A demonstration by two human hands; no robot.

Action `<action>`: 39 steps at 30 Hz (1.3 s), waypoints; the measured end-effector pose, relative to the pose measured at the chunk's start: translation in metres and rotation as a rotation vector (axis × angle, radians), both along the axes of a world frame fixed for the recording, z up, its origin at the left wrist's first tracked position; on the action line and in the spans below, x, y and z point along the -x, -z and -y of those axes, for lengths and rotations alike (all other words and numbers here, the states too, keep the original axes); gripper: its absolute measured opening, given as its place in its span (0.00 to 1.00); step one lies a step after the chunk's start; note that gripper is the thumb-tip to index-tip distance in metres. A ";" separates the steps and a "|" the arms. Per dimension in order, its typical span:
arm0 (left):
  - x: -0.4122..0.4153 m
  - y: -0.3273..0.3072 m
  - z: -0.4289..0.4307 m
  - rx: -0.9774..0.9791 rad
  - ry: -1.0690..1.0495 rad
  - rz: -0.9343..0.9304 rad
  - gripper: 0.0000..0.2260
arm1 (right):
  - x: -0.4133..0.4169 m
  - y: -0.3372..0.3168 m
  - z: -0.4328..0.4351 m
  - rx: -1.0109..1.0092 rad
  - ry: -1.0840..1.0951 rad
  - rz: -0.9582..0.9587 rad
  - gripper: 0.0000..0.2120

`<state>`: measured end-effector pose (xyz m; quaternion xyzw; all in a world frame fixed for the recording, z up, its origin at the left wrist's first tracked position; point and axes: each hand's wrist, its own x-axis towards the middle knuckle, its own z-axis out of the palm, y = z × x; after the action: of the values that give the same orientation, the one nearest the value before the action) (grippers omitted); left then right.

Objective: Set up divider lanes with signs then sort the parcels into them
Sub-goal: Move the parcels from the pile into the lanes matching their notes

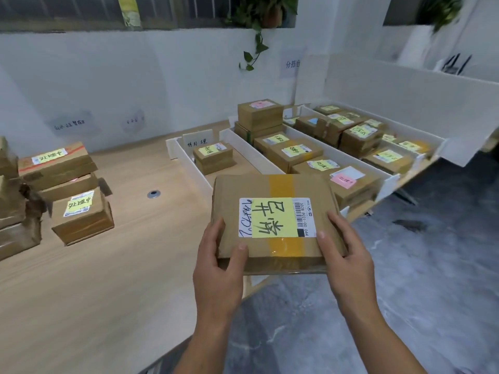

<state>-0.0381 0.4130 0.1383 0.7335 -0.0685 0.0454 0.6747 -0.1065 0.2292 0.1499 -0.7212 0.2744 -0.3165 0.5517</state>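
Left hand (218,268) and right hand (347,255) grip one parcel (243,188) (yellow note (271,217) on top) near the white dividers (251,151).

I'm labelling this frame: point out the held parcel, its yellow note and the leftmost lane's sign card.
held parcel (237,188), head view, bare cardboard top, far left part
yellow note (272,218), head view, middle of the paper
sign card (198,141), head view, white face
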 end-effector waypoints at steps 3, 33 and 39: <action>0.007 -0.001 0.032 -0.003 0.046 -0.008 0.25 | 0.014 0.004 0.028 -0.015 0.038 -0.010 0.20; -0.020 0.013 0.486 -0.034 0.292 -0.040 0.21 | 0.032 0.019 0.457 -0.015 0.272 -0.017 0.18; -0.088 0.023 0.574 -0.044 0.333 -0.069 0.20 | -0.029 0.030 0.535 0.005 0.318 -0.026 0.19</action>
<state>0.0502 -0.1605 0.1149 0.7278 -0.1671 -0.0938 0.6584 -0.0770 -0.3062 0.1203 -0.6742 0.3915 -0.3910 0.4891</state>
